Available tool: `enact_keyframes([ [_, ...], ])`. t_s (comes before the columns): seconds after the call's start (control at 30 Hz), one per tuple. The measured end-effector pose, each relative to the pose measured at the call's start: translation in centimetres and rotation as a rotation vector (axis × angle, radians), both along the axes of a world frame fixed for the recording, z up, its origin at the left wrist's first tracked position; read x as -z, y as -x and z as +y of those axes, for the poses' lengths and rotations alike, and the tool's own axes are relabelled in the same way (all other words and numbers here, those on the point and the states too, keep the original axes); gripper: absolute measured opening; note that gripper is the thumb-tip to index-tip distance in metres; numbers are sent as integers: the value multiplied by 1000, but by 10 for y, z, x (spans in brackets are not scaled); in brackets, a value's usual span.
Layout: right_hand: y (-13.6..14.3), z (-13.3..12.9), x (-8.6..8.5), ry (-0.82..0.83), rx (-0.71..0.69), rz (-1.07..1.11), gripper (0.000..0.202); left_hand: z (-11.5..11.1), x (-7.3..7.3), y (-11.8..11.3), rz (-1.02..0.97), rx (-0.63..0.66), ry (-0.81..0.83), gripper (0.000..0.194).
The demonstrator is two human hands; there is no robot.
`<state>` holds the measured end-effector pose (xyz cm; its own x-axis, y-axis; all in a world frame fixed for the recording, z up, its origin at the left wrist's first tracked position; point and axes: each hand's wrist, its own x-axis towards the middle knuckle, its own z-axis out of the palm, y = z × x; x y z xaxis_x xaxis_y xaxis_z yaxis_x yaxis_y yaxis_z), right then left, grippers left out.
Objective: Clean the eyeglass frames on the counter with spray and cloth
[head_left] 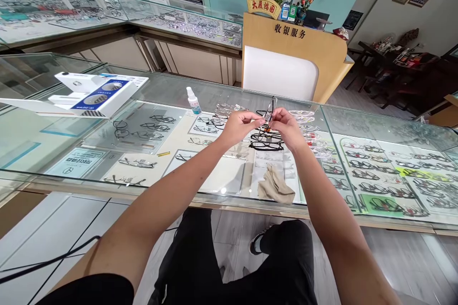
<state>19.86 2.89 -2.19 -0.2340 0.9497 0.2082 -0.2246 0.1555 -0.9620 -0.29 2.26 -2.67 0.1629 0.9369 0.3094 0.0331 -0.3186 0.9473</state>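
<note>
Both my hands meet above the glass counter, holding a pair of eyeglasses [271,108] with a dark frame, its lenses tipped upward. My left hand [240,126] pinches it from the left with thumb and forefinger. From the right, my right hand [288,128] grips it with bent fingers; the exact grip points are partly hidden. Just beneath my hands, black-framed eyeglasses [266,146] lie in a stack on the glass. Clear-framed eyeglasses [229,108] rest behind my left hand, with more pale frames to the right of my right hand. A beige cloth [275,186] lies crumpled nearer me.
A white spray bottle [193,101] stands upright toward the counter's back edge. An open white box [103,95] sits on the left of the glass counter [171,85]. Rows of eyeglasses [372,188] fill the display on the right. Beyond is a wooden cashier desk [293,47].
</note>
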Motion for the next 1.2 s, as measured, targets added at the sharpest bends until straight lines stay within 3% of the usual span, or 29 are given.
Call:
enact_keyframes([
  [0.2, -1, -2, -2, -2, 11, -16, 28, 1, -2, 1, -15, 54, 31, 45],
  [0.5, -3, 3, 2, 37, 39, 3, 27, 6, -3, 2, -338, 282, 304, 9],
  [0.8, -4, 5, 4, 18, 31, 18, 25, 8, -6, 7, -558, 485, 443, 14],
  [1.2, -5, 5, 4, 11, 26, -9, 28, 5, -10, 8, -536, 513, 409, 19],
])
